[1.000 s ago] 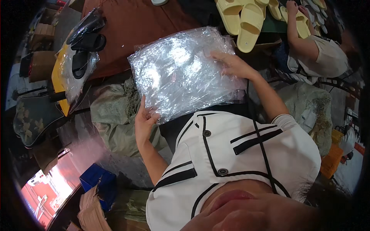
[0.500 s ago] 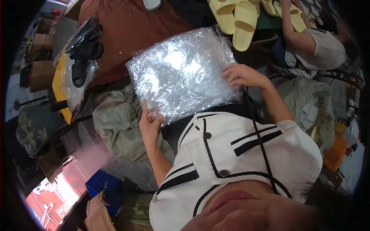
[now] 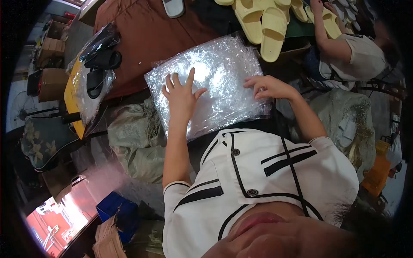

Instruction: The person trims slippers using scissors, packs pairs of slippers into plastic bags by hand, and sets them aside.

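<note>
A stack of clear, shiny plastic bags or sheets lies in front of me, crinkled and glaring with light. Over its left half is my left hand, fingers spread, holding nothing; whether the fingertips touch the plastic is hard to tell. My right hand rests at the stack's right edge, its forefinger stretched out across the plastic and the other fingers loosely bent. Nothing shows gripped in it.
Yellow slippers sit beyond the stack's right corner. A brown cloth covers the surface at the back left, beside black slippers in clear plastic. Another person works at the far right. A grey slipper lies at the back.
My left hand has left the stack's near left corner and moved up over its middle, fingers spreading. The right hand stays by the right edge, with its forefinger now straighter.
</note>
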`<move>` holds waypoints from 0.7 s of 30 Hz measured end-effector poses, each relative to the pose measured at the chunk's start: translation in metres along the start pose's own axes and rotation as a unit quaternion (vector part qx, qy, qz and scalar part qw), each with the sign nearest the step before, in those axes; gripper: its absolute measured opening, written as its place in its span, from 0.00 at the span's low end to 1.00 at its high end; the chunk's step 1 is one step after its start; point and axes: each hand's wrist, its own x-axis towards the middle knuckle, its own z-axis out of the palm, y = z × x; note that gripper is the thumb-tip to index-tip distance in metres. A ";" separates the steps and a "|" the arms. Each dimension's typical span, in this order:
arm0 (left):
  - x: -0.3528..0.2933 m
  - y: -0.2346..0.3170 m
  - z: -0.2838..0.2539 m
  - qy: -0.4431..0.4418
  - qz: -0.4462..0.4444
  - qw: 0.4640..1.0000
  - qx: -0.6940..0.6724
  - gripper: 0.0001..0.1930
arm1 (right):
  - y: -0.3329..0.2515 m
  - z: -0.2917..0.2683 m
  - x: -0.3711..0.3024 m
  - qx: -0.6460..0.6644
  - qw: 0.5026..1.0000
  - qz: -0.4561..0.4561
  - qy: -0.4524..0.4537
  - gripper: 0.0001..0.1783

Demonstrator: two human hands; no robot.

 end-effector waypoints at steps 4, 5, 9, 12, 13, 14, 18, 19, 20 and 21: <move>-0.016 -0.017 0.062 -0.080 -0.055 0.995 -0.006 0.36 | 0.001 -0.005 -0.014 0.049 0.998 0.030 -0.016 0.09; -0.021 -0.018 0.071 -0.055 -0.049 0.997 0.002 0.35 | 0.002 -0.008 -0.017 0.048 0.998 0.032 -0.016 0.09; -0.021 -0.016 0.072 -0.047 -0.063 0.997 -0.018 0.35 | -0.027 -0.038 -0.022 -0.091 0.993 0.027 -0.077 0.14; -0.023 -0.020 0.075 -0.031 -0.056 0.998 -0.006 0.34 | -0.078 -0.065 -0.007 -0.217 0.975 0.011 -0.045 0.21; -0.023 -0.021 0.075 -0.028 -0.065 0.997 0.000 0.34 | -0.089 -0.071 0.001 -0.260 0.965 -0.019 0.016 0.25; -0.024 -0.023 0.074 -0.037 -0.064 0.997 -0.001 0.34 | -0.101 -0.071 0.016 -0.259 0.965 -0.030 0.010 0.25; -0.026 -0.018 0.071 -0.030 -0.070 0.997 -0.005 0.34 | -0.127 -0.045 0.087 -0.356 0.921 -0.155 0.014 0.44; -0.024 -0.018 0.073 -0.031 -0.069 0.997 -0.008 0.34 | -0.121 -0.035 0.103 -0.390 0.907 -0.160 -0.001 0.52; -0.023 -0.015 0.075 -0.021 -0.070 0.997 -0.012 0.34 | -0.103 -0.025 0.114 -0.417 0.900 -0.124 -0.036 0.63; -0.022 -0.015 0.077 -0.029 -0.075 0.997 -0.023 0.34 | -0.082 -0.016 0.122 -0.448 0.889 -0.054 -0.083 0.68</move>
